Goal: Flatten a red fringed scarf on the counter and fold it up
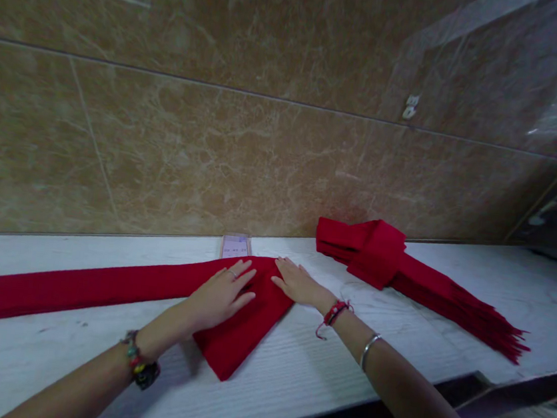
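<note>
A long red cloth strip (98,288) lies on the white wood-grain table and bends at its right part, where a short end points down toward the front edge. My left hand (222,295) rests on the strip beside the bend, fingers spread, palm down. On the right edge of the bend lies my right hand (296,282), flat with its fingers apart. Both hands press on the cloth without gripping it. To the right, a folded red cloth bundle (377,252) has a wrapped band around it and a fringed tail reaching right.
Behind the table (329,382) rises a brown marble wall (214,155). A small card with printed digits (236,245) stands between the strip and the wall. White fittings (410,107) are on the wall. Below the front edge is a dark gap.
</note>
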The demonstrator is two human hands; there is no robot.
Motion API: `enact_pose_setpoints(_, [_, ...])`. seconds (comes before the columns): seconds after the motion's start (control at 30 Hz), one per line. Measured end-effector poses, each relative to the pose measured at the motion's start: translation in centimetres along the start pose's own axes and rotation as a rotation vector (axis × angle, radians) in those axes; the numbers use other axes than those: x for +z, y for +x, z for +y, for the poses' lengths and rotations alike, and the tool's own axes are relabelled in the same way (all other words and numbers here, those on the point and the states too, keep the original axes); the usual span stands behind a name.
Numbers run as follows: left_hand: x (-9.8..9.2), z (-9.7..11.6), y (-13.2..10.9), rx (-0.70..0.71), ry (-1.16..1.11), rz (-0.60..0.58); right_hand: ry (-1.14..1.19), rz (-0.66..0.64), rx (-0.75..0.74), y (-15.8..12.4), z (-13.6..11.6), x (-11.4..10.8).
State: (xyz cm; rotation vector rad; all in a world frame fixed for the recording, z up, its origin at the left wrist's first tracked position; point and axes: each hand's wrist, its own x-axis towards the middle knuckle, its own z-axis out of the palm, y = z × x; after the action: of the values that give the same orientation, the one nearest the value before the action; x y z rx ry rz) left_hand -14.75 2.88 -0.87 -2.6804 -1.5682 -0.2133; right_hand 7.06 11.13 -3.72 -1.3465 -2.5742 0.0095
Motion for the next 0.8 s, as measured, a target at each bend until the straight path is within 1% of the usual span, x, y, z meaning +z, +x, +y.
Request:
enact_pose_setpoints(0.07, [1.0, 1.4, -0.4, 0.084, -0.039, -0.131, -0.008, -0.020, -0.017, -0.4, 0.3, 0.5])
enact_pose_setpoints(0.1, [1.4, 1.7, -0.8, 0.094, -0.050, -0.173, -0.008, -0.019, -0.017, -0.5, 0.4, 0.7])
enact_pose_setpoints(0.13, [1.8, 1.8, -1.3, 0.088, -0.059, -0.191, -0.005, -0.019, -0.015, -0.6, 0.6, 0.8])
enact_pose_setpoints(0.2, [2.2, 1.7, -2.3, 0.070, -0.074, -0.191, 0.004, -0.028, -0.012, -0.6, 0.7, 0.8])
enact_pose_setpoints(0.3, [1.6, 1.4, -3.1, 0.060, -0.075, -0.185, -0.002, -0.013, -0.013, -0.6, 0.5, 0.2])
enact_pose_setpoints(0.43, [-0.1, 1.3, -2.1, 0.047, -0.009, -0.091, -0.031, 0.103, -0.092, -0.9, -0.8, -0.6])
enact_pose_setpoints(0.5, [-0.5, 0.9, -1.3, 0.014, 0.015, -0.051, -0.038, 0.075, -0.136, -1.0, -1.4, -0.6])
enact_pose_setpoints(0.53, [-0.4, 0.7, -1.0, -0.001, 0.018, -0.055, -0.041, 0.040, -0.151, -1.1, -1.6, -0.4])
enact_pose_setpoints(0.6, [0.3, 0.2, -0.8, -0.043, 0.007, -0.103, -0.043, -0.013, -0.160, -1.1, -1.7, 0.0])
enact_pose_setpoints(0.7, [1.6, -0.4, -1.3, -0.097, -0.043, -0.206, -0.036, -0.020, -0.148, -1.1, -1.5, 0.6])
enact_pose_setpoints(0.8, [2.0, -0.5, -2.0, -0.107, -0.095, -0.233, -0.025, -0.016, -0.139, -1.1, -1.3, 0.6])
